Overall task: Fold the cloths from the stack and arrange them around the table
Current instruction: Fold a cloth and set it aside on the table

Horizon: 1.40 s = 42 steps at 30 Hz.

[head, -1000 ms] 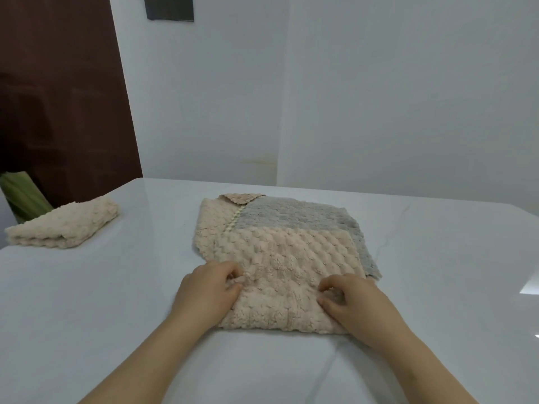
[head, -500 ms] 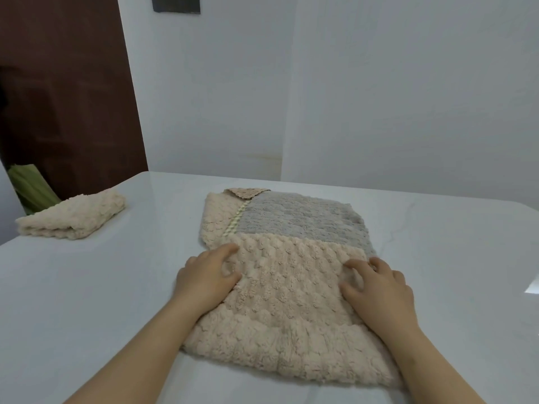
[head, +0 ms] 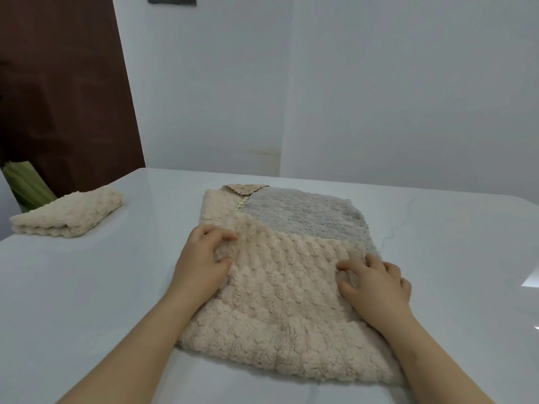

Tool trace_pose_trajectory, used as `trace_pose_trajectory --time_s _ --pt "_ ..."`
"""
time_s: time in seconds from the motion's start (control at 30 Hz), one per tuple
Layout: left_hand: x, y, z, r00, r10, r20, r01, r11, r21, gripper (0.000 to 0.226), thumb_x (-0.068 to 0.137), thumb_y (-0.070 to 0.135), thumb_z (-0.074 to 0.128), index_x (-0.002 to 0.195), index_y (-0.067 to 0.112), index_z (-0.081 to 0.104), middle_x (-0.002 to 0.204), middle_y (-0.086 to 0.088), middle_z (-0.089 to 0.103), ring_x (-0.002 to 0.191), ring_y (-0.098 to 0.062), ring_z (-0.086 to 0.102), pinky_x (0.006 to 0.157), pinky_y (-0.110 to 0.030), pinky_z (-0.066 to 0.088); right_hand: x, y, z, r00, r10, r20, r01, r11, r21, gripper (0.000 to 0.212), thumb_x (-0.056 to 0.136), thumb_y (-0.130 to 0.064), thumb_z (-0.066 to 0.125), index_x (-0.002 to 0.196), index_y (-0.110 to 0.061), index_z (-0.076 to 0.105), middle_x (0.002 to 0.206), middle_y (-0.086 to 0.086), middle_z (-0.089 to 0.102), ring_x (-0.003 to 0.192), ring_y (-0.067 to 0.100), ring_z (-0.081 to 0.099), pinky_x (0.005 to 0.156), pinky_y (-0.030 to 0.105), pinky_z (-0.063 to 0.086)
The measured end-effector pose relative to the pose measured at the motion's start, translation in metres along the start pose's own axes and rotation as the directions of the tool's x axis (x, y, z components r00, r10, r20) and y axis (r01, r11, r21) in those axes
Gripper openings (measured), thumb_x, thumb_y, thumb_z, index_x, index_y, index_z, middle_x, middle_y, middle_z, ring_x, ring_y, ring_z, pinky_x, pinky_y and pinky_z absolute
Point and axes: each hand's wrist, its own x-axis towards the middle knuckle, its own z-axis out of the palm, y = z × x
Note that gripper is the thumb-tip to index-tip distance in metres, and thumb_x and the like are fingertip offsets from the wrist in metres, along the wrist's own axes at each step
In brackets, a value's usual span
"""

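Left hand (head: 204, 258): fingers curled, forefinger and thumb drawn toward each other with a small bunch of pile between them. It grips the beige cloth (head: 277, 301) at that cloth's left edge.

Right hand (head: 376, 284): fingers spread and only lightly bent, tips and thumb pressed down on the right side of the beige cloth. Nothing is enclosed in it; a flat, open press.

Beige cloth: lies on the table (head: 87, 287) toward the near edge, about midway along it. Its near end is a thick rounded fold. Its far part overlaps the grey cloth (head: 306, 217), which lies flat beneath it and extends toward the far edge. More beige fabric shows along the grey cloth's left side, with one small corner turned over at the far end.

Folded cloth (head: 67, 212): beige, by the left edge of the table, well apart from both hands.
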Motion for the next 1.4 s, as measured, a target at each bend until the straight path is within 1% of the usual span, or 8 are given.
trace_pose_trajectory --time_s 0.2,0.5,0.63,0.77,0.87,1.0,1.17,1.4 --pt "0.004 -0.005 -0.005 0.99 0.081 0.112 -0.082 0.997 0.005 0.042 0.081 -0.013 0.051 0.094 0.024 0.066 0.13 0.016 0.035 0.124 -0.006 0.036 0.095 -0.01 0.025 0.002 -0.006 -0.004 0.998 -0.056 -0.008 0.056 0.998 0.02 0.049 0.091 -0.036 0.044 0.138 -0.031 0.032 0.151 -0.013 0.021 0.136 0.024 0.016 0.11 0.038 0.016" --pt "0.019 -0.023 -0.02 0.987 0.056 -0.15 -0.035 0.989 0.143 0.044 0.089 -0.007 0.042 0.128 0.008 0.054 0.141 -0.003 0.045 0.123 -0.026 0.042 0.098 -0.017 0.023 0.031 -0.034 -0.001 0.963 -0.168 -0.21 0.191 0.977 0.095 0.06 0.091 -0.033 0.045 0.145 -0.027 0.021 0.155 -0.01 0.013 0.139 0.023 0.014 0.112 0.039 0.015" --pt "0.023 -0.032 -0.013 0.987 -0.138 0.083 0.109 0.951 0.289 0.063 0.091 0.015 0.046 0.147 0.021 0.019 0.156 0.004 0.007 0.134 -0.03 0.024 0.105 -0.038 0.027 0.048 -0.036 0.006 0.988 -0.123 -0.094 0.128 0.991 0.048 0.063 0.092 -0.034 0.043 0.147 -0.03 0.013 0.157 -0.008 0.002 0.141 0.027 0.01 0.113 0.042 0.014" --pt "0.022 -0.031 -0.014 0.952 -0.269 0.144 0.226 0.939 0.259 0.049 0.09 0.026 0.052 0.137 0.028 0.037 0.154 0.005 0.006 0.136 -0.028 0.015 0.108 -0.036 0.022 0.049 -0.035 0.006 0.987 -0.135 -0.085 0.132 0.99 -0.044 0.045 0.092 -0.037 0.042 0.137 -0.033 0.038 0.155 -0.003 0.017 0.14 0.028 0.014 0.111 0.042 0.016" --pt "0.021 -0.021 -0.022 0.975 -0.188 0.116 0.16 0.963 0.215 0.026 0.089 0.026 0.054 0.114 0.028 0.055 0.132 0.002 0.039 0.125 -0.022 0.029 0.101 -0.031 0.028 0.037 -0.037 0.009 0.934 -0.251 -0.254 0.254 0.967 -0.02 0.026 0.092 -0.029 0.043 0.107 -0.025 0.065 0.115 -0.004 0.062 0.113 0.023 0.044 0.093 0.032 0.025" --pt "0.003 -0.01 -0.031 0.947 0.036 0.32 -0.074 0.991 0.108 0.011 0.087 0.031 0.057 0.078 0.038 0.055 0.088 0.018 0.057 0.086 -0.002 0.048 0.072 -0.014 0.035 0.017 -0.033 0.021 0.841 -0.333 -0.426 0.336 0.939 -0.071 0.022 0.084 -0.018 0.048 0.069 -0.017 0.064 0.051 -0.004 0.057 0.058 0.022 0.054 0.07 0.025 0.018" --pt "-0.016 -0.025 -0.039 0.901 0.042 0.432 -0.11 0.985 0.135 0.037 0.063 0.066 0.044 0.086 0.041 0.061 0.089 0.023 0.056 0.089 0.008 0.046 0.077 -0.008 0.034 0.001 -0.015 0.012 0.918 -0.375 -0.132 0.384 0.922 0.053 0.022 0.094 -0.037 0.044 0.095 -0.03 0.065 0.092 -0.014 0.06 0.092 0.012 0.045 0.083 0.025 0.027" --pt "-0.02 -0.021 -0.051 0.848 -0.056 0.528 -0.026 0.989 0.146 0.021 0.062 0.055 0.067 0.073 0.038 0.06 0.081 0.016 0.053 0.077 0.006 0.051 0.065 -0.008 0.035 -0.001 -0.004 -0.003 0.894 -0.42 0.158 0.4 0.905 0.143 0.029 0.057 -0.074 0.051 0.075 -0.051 0.049 0.079 -0.016 0.055 0.086 -0.001 0.041 0.081 0.022 0.031"
